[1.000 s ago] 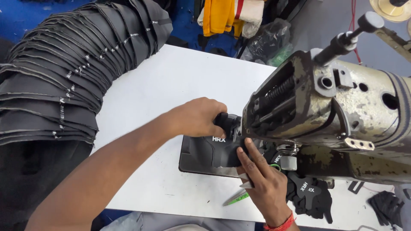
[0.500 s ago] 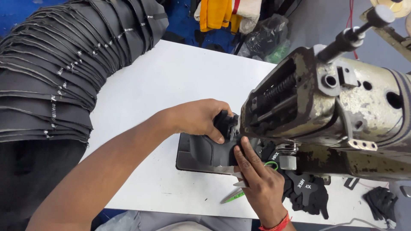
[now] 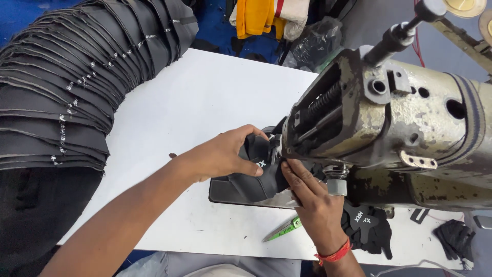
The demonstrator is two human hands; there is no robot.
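A long stack of black cut pieces (image 3: 66, 97) fans along the left edge of the white table (image 3: 195, 102), thin layered edges with pale stitch marks, bending from the near left up towards the top middle. It takes up the table's left side and hangs past the rim; to its right lies a broad bare stretch of smooth white top. Beyond the far edge sit yellow and cream cloths (image 3: 266, 18) and a crumpled dark plastic bag (image 3: 315, 43).

The left hand (image 3: 223, 154) comes in from the lower left, fingers curled over the top of the black fabric piece (image 3: 259, 177), gripping it where it bunches and folds. The piece is soft and matte, with small white lettering, and lies on the dark plate just in front of the sewing machine (image 3: 400, 123), pushed against the needle end. The right hand (image 3: 312, 200) lies mostly flat, fingers stretched out and pressing the piece's right edge down close under the machine head; it grips nothing. A red band (image 3: 335, 253) circles that wrist.

Green-handled snips (image 3: 282, 230) lie on the table just left of the right wrist. The machine, worn chipped metal, bulky, blocks the right half. Under it, further black pieces (image 3: 371, 228) lie near the front edge, and another small heap (image 3: 453, 238) at far right
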